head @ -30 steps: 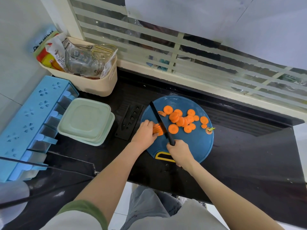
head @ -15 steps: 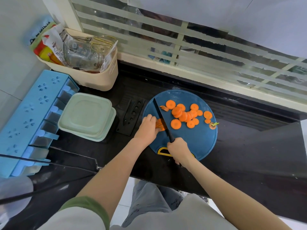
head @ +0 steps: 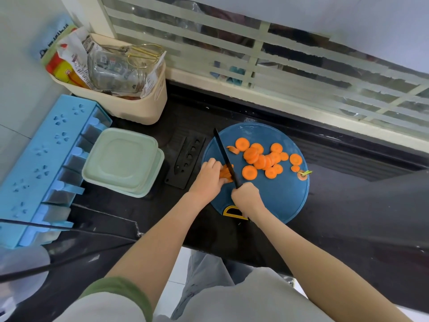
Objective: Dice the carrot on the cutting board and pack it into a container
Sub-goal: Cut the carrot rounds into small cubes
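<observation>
Left on the tabletop [head: 348, 217], the lidded container [head: 120, 159] is sitting unmoved. On the cutting board [head: 278, 201], the left hand [head: 207, 180] is still pinching the carrot stub [head: 226, 175], while the right hand [head: 247, 198], gripping the knife [head: 224, 154], is now sitting slightly further forward; cut slices [head: 260, 159] are lying unmoved beside.

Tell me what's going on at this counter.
A person is chopping on the round blue cutting board. The right hand grips a black knife, its blade down on the carrot piece that the left hand holds. Sliced rounds lie right of the blade. The green lidded containers sit shut beside the board.
</observation>
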A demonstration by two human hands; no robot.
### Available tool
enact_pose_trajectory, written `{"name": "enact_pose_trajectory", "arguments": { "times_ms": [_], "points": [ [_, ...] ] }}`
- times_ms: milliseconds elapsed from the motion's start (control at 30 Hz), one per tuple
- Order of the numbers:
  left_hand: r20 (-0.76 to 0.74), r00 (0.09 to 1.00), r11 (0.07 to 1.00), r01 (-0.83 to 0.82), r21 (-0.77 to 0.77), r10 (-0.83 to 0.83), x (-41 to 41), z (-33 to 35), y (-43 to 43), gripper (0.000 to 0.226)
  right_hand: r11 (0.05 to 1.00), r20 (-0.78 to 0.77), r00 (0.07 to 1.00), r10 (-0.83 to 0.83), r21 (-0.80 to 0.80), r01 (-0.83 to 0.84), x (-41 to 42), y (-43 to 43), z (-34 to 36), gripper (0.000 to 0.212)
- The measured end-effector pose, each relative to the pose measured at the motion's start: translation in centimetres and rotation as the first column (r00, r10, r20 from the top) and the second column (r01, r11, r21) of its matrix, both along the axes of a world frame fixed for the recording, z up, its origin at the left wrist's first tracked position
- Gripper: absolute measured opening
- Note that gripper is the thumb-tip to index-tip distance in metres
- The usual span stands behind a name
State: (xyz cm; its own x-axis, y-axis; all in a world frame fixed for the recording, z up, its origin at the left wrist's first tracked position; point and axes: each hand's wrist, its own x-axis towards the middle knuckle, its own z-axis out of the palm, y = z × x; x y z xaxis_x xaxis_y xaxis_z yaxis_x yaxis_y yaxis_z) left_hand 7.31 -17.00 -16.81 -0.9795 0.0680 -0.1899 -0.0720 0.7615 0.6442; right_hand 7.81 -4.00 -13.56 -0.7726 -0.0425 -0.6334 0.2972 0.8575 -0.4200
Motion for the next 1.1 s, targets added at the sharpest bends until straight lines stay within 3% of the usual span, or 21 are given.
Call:
{"name": "enact_pose_trajectory", "arguments": {
  "times_ms": [100,300,600,800,933,1033,1100],
  "points": [
    [0.014,1.000,0.999,-0.017,0.030,0.017,0.3,-0.2,-0.2,0.033,0.970,0.067,0.977,-0.204,-0.118,0.210,-0.4,-0.1,0.8,0.014],
    [0.040,0.998,0.988,-0.045,0.147,0.040,0.5,0.0,-0.8,0.043,0.960,0.016,0.975,-0.222,-0.172,0.222,0.4,0.8,2.3,0.025],
    [0.031,0.999,0.988,-0.038,0.148,0.033,0.3,0.2,-1.1,0.030,0.974,0.037,0.983,-0.179,-0.132,0.183,1.7,1.0,2.4,0.023],
    [0.025,0.999,0.986,-0.049,0.160,0.046,0.2,-0.1,-1.0,0.027,0.995,0.013,0.998,-0.062,-0.073,0.063,2.1,0.9,2.1,0.031],
    [0.044,0.998,0.984,-0.050,0.172,0.043,0.0,-0.3,-1.0,0.027,0.994,0.063,0.994,-0.086,-0.059,0.090,2.1,0.8,1.6,0.018],
    [0.045,0.998,0.985,-0.038,0.169,0.031,-0.1,-0.4,-1.1,0.026,0.994,0.015,0.995,-0.102,-0.045,0.103,2.3,0.6,1.1,0.034],
    [0.046,0.999,0.985,-0.031,0.172,0.023,-0.2,-0.4,-1.1,0.025,0.992,0.004,0.993,-0.119,-0.036,0.119,2.3,0.4,0.6,0.033]
  ]
}}
